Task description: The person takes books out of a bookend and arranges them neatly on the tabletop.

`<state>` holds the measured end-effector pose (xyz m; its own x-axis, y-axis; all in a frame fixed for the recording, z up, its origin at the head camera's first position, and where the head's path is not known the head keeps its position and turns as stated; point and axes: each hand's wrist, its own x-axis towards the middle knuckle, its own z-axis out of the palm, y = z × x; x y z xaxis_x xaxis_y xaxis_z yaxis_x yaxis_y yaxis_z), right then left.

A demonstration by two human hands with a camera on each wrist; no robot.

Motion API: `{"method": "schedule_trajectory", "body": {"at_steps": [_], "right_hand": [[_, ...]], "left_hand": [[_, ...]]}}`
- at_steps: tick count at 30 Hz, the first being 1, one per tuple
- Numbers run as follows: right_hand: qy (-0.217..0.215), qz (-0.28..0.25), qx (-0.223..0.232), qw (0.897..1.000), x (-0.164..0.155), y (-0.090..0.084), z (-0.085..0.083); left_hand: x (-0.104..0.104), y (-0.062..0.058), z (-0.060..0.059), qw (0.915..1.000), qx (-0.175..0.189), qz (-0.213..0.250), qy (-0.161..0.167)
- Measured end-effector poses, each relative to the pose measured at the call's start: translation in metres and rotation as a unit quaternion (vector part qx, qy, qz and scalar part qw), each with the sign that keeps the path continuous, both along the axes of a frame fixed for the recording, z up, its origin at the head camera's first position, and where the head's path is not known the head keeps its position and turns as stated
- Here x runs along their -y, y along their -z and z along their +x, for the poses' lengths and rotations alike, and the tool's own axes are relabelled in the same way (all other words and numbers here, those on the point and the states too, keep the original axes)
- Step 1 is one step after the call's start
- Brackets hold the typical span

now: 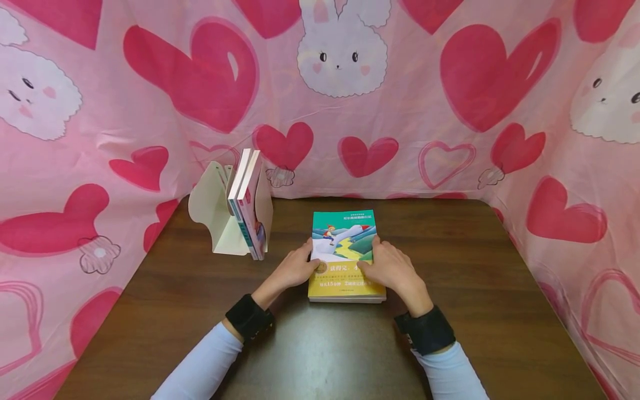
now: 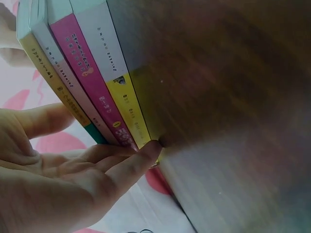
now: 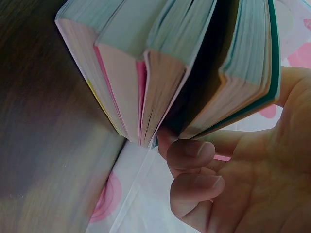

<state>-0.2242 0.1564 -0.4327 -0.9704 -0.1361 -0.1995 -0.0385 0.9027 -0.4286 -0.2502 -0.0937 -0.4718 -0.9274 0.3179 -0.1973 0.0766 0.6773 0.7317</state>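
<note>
A stack of several paperback books lies on the table, and its top book (image 1: 345, 239) has a green and yellow cover with a child riding a white goose. My left hand (image 1: 297, 266) is at the left side, its fingers against the spines (image 2: 104, 99) and its thumb at the top cover's edge. On the right, my right hand (image 1: 397, 272) pinches the top book, thumb on the cover and fingertips (image 3: 197, 148) curled underneath. In the right wrist view a dark gap parts this book from the lower books (image 3: 121, 82).
A cream bookend holder (image 1: 215, 216) stands at the back left of the brown wooden table (image 1: 475, 266). Books (image 1: 247, 205) stand upright in it, leaning slightly. Pink cloth (image 1: 415, 116) with hearts and rabbits hangs around the back and sides.
</note>
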Motion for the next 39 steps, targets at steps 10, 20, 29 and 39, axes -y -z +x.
{"method": "schedule_trajectory", "body": {"at_steps": [10,20,29,39], "right_hand": [[0.001,0.003,0.003,1.0,0.001,-0.001,0.0],[0.001,0.005,0.016,1.0,-0.001,-0.001,0.0],[-0.004,0.014,0.034,0.999,-0.001,0.002,-0.001],[-0.005,0.013,0.034,0.999,-0.002,0.002,-0.001]], "left_hand": [[-0.002,-0.004,0.001,0.9997,0.007,-0.021,0.005],[-0.005,-0.005,-0.001,0.9995,0.01,-0.028,0.014],[-0.007,-0.01,0.003,0.9991,0.012,-0.035,0.019],[-0.008,-0.011,0.001,0.9988,0.011,-0.042,0.025]]}}
